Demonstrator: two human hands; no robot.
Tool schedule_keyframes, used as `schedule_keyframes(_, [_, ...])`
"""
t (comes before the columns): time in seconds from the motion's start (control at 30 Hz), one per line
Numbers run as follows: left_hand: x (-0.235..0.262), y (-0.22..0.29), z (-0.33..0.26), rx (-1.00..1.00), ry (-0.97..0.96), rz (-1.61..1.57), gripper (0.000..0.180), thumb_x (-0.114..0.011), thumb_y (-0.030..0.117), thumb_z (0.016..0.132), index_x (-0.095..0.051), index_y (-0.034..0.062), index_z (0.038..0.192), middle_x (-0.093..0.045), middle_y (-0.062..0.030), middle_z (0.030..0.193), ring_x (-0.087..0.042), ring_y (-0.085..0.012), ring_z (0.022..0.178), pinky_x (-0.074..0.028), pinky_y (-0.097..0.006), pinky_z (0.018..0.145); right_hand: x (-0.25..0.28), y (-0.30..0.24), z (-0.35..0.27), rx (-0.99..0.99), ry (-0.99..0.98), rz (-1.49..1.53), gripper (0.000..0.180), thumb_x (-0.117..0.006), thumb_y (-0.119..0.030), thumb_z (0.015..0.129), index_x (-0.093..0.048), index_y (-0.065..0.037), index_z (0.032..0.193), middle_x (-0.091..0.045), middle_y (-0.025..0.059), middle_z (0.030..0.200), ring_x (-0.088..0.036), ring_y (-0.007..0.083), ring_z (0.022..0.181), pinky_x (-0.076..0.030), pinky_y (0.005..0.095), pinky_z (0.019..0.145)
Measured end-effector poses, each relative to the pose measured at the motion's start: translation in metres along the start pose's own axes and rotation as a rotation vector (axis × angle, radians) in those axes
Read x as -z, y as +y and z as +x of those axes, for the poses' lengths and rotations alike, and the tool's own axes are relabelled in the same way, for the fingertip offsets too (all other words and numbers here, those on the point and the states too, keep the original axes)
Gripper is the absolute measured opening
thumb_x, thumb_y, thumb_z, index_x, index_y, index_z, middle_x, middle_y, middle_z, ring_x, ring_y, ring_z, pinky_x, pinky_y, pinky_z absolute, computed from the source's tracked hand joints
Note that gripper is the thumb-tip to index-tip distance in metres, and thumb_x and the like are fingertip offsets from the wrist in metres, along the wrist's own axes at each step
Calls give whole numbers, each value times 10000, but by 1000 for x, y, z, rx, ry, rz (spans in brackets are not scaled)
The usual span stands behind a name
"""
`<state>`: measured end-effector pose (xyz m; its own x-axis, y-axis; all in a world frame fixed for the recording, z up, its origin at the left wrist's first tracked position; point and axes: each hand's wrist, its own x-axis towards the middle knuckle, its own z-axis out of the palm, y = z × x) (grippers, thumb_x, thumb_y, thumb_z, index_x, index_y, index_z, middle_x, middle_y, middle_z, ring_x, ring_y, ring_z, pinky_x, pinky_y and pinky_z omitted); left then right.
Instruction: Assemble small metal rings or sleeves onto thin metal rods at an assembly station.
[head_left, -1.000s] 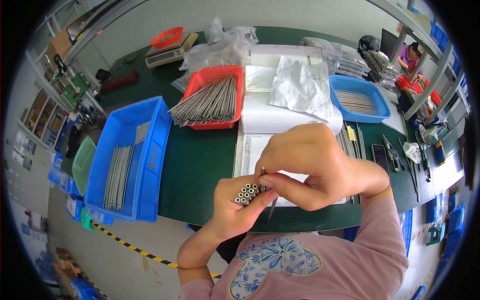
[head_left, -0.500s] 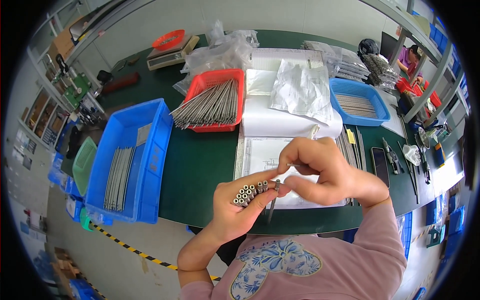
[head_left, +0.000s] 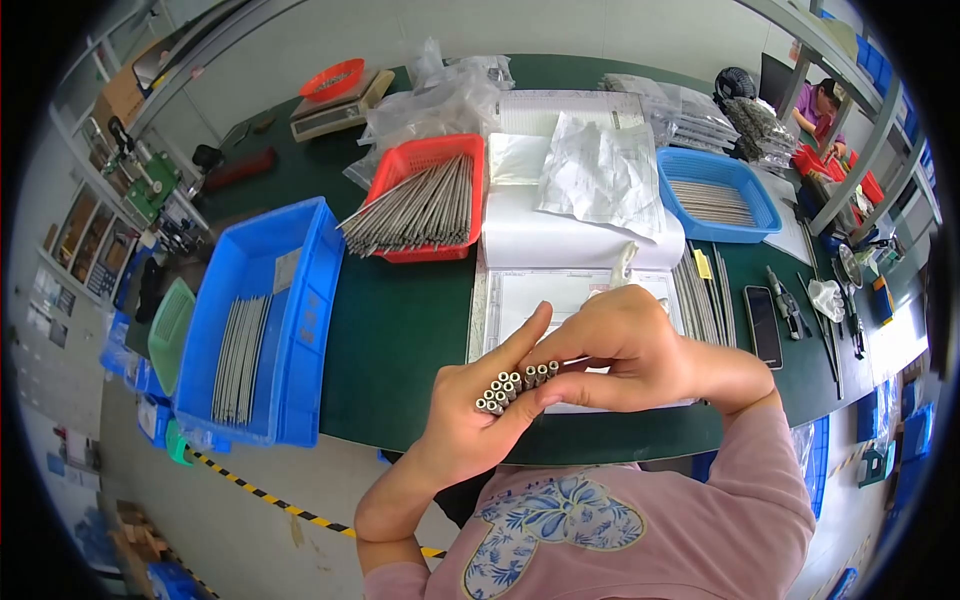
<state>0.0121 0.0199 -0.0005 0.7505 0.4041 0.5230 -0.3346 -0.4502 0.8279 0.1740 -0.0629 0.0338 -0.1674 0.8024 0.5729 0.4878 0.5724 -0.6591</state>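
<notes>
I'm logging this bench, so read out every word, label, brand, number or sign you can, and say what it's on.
Nothing is clear enough to quote.
Front sheet: print too small.
Back sheet: print too small.
Label in left blue bin: too small.
That bin's outer side: marks, blurred.
Shirt: lettering, blurred.

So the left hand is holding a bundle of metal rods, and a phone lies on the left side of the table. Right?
Not quite: the head view shows the phone on the right side of the table. The left hand does hold a bundle of metal rods.
</notes>
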Motion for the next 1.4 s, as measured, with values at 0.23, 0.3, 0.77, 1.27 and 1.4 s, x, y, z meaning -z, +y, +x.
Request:
schedule_keyframes(0.23, [-3, 0, -4, 63, 14, -46, 485, -580, 35, 828, -418, 17, 1286, -648, -88, 852, -558, -56, 692, -441, -183, 625, -8, 9, -5, -5, 74, -36, 94, -644, -82, 767, -626, -3, 814, -624, 96, 669, -595, 192, 540, -430, 250, 478])
schedule_keyframes(0.3, [-5, -6, -6, 46, 103, -85, 400, -559, 46, 845, -470, -5, 1232, -641, -121, 927, -592, -96, 793, -455, -200, 702, -6, 7, -4, -54, 113, -8, 90, -635, -74, 769, -619, -2, 821, -625, 95, 684, -598, 187, 560, -436, 252, 497])
schedule_keyframes(0.77, [-6, -4, -19, 53, 208, -118, 227, -458, 81, 864, -471, -61, 1041, -596, -151, 939, -591, -178, 859, -472, -281, 780, 29, 92, 156, 504, 802, -514, 96, -622, -114, 793, -577, -46, 844, -544, 91, 586, -512, 203, 473, -408, 282, 456])
schedule_keyframes(1.27, [-5, 10, -16, 146, 150, -215, 296, -373, 61, 910, -453, -90, 1153, -590, -226, 1046, -593, -257, 966, -468, -345, 848, -11, 163, 100, -41, 196, -685, 269, -550, -354, 785, -584, -105, 881, -617, 101, 708, -586, 329, 650, -453, 427, 583])
schedule_keyframes(1.4, [-5, 3, -14, 98, 166, -282, 275, -392, 26, 909, -466, -80, 1152, -583, -207, 1075, -593, -235, 964, -468, -325, 858, 8, 103, 97, -127, 149, -413, 212, -496, -216, 821, -526, -14, 879, -601, 122, 706, -576, 288, 682, -439, 359, 628])
